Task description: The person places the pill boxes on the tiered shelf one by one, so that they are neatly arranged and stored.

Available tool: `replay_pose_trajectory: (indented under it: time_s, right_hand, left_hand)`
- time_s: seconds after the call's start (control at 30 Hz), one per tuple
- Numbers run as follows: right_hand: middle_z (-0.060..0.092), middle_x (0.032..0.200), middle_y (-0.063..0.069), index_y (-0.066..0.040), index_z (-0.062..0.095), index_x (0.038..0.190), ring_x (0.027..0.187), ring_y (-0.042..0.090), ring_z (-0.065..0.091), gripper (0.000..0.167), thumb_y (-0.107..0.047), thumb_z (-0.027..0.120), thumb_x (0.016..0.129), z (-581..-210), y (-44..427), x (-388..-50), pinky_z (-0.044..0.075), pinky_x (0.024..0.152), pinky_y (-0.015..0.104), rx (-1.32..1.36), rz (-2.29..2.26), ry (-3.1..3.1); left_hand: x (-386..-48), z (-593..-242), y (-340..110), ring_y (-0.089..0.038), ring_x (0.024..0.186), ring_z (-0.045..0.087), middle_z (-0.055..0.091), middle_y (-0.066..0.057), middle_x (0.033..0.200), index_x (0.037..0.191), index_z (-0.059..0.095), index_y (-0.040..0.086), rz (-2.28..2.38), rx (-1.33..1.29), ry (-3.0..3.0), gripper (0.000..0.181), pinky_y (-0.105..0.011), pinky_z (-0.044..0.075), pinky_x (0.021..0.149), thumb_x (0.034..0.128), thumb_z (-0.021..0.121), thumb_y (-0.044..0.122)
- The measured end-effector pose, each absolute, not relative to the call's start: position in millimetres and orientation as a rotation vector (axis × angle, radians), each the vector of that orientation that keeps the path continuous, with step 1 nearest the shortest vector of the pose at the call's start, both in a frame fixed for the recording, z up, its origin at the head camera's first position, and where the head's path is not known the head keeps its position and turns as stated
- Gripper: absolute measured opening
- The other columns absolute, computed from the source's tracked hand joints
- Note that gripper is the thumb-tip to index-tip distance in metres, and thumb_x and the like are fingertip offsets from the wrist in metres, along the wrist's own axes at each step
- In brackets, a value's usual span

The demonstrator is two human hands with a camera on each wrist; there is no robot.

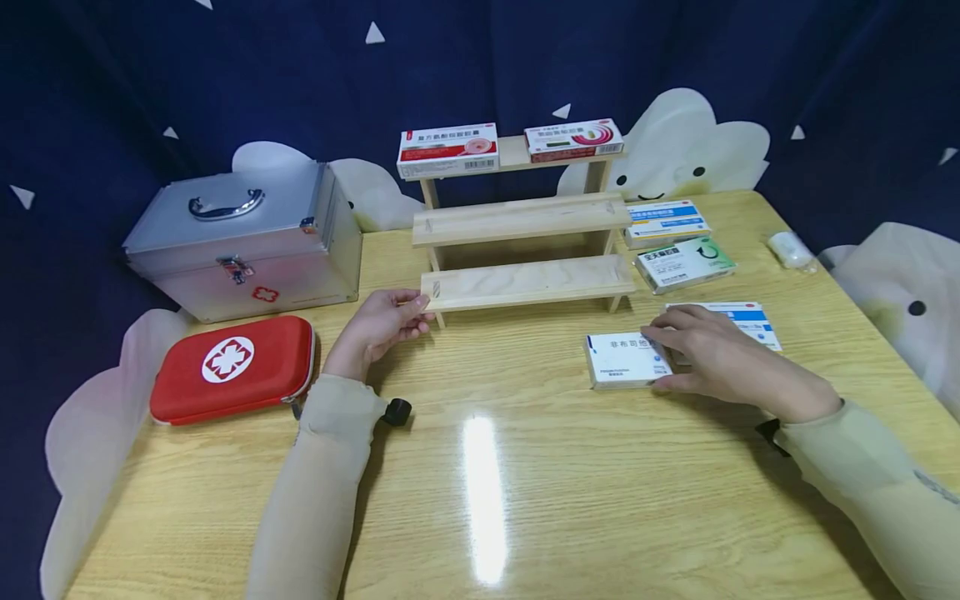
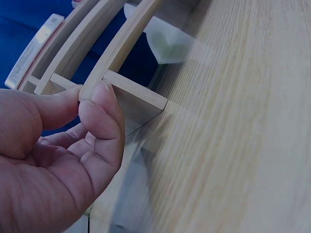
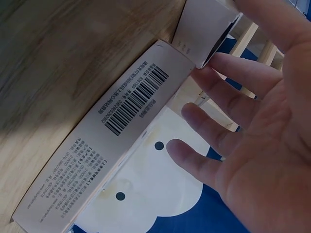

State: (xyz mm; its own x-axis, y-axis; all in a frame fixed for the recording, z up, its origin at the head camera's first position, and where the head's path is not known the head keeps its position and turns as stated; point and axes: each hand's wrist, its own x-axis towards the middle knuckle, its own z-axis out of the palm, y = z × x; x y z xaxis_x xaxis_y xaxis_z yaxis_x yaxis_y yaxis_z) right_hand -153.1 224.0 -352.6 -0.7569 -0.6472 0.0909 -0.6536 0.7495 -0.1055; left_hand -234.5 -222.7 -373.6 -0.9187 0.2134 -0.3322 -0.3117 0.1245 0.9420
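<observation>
A three-tier wooden shelf (image 1: 525,283) stands on the table. My left hand (image 1: 384,323) pinches the left end of its lowest board between thumb and finger, seen closely in the left wrist view (image 2: 63,141). My right hand (image 1: 712,358) holds the right end of a white medicine box (image 1: 618,362) lying in front of the shelf, thumb and forefinger on opposite edges. In the right wrist view the other fingers (image 3: 194,162) extend past it. Partly behind this hand lies a blue-and-white medicine box (image 1: 757,323); a box with a barcode (image 3: 112,116) shows in the right wrist view.
Two red-and-white boxes, one left (image 1: 448,152) and one right (image 1: 574,140), sit on the top tier. Right of the shelf lie a green-and-white box (image 1: 686,265), another blue-and-white box (image 1: 666,223) and a white bottle (image 1: 791,250). At left are a silver case (image 1: 247,242) and red pouch (image 1: 262,375).
</observation>
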Motion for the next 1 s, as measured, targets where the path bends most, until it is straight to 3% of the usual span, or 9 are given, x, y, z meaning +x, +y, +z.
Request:
replay_pose_trajectory:
  time_s: [0.27,0.53,0.73,1.0]
  right_hand:
    - [0.061,0.116,0.017,0.004,0.065,0.124,0.111,0.039,0.054,0.07,-0.035,0.09,0.071,-356,225,-153,0.044,0.09,0.057,1.081,0.222,-2.836]
    - [0.06,0.121,0.018,0.003,0.063,0.128,0.114,0.036,0.052,0.071,-0.033,0.09,0.073,-352,218,-150,0.044,0.095,0.054,1.087,0.312,-2.812]
    - [0.06,0.123,0.018,0.001,0.063,0.13,0.114,0.035,0.053,0.07,-0.032,0.088,0.074,-340,209,-150,0.048,0.091,0.053,1.123,0.329,-2.733]
    - [0.061,0.123,0.016,0.0,0.064,0.129,0.114,0.032,0.054,0.068,-0.033,0.088,0.073,-316,190,-164,0.046,0.095,0.051,1.095,0.354,-2.669]
  left_hand:
    - [-236,-373,-220,-0.012,0.073,0.063,0.062,-0.02,0.11,0.145,0.039,-0.006,1.849,-0.095,2.025,0.047,-0.02,0.054,0.068,0.1054,0.05,0.017]
    - [-235,-375,-223,-0.011,0.072,0.063,0.063,-0.019,0.109,0.143,0.041,-0.007,1.847,-0.098,2.027,0.046,-0.02,0.054,0.069,0.1051,0.051,0.017]
    - [-235,-375,-222,-0.011,0.071,0.063,0.064,-0.015,0.102,0.141,0.043,-0.007,1.858,-0.11,2.023,0.044,-0.019,0.054,0.066,0.1048,0.052,0.017]
    - [-235,-375,-222,-0.011,0.07,0.063,0.064,-0.015,0.102,0.141,0.043,-0.007,1.863,-0.118,2.019,0.045,-0.019,0.053,0.064,0.1046,0.052,0.017]
